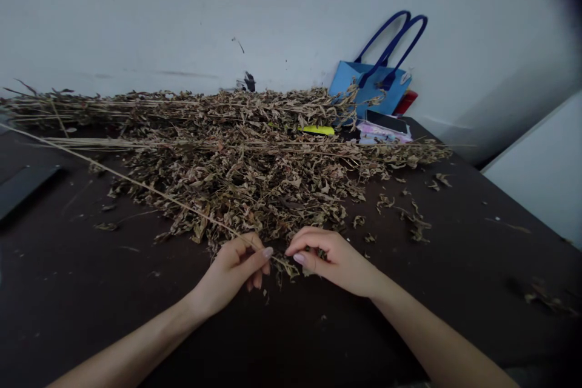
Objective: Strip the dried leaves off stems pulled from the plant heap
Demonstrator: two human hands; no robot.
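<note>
My left hand [234, 270] is closed, thumb against fingers, around a long thin dried stalk [168, 196]. From the pinch the stalk slants up to the far left, and its short leafy tip [286, 267] pokes out toward my other hand. Close by on the right, my right hand [334, 260] has its fingers curled and thumb near the index fingertip; what they hold, if anything, I cannot make out. Bits of leaf show around its thumb. Just beyond both hands lies a heap of dried brown-green leaves [254, 179].
Behind the heap, a bundle of dried leafy stalks [182, 110] runs along the wall. A blue bag [348, 76], a dark phone [386, 122] and a yellow-green object [318, 130] sit at the back. A flat dark object [27, 191] lies left on the dark table [113, 297].
</note>
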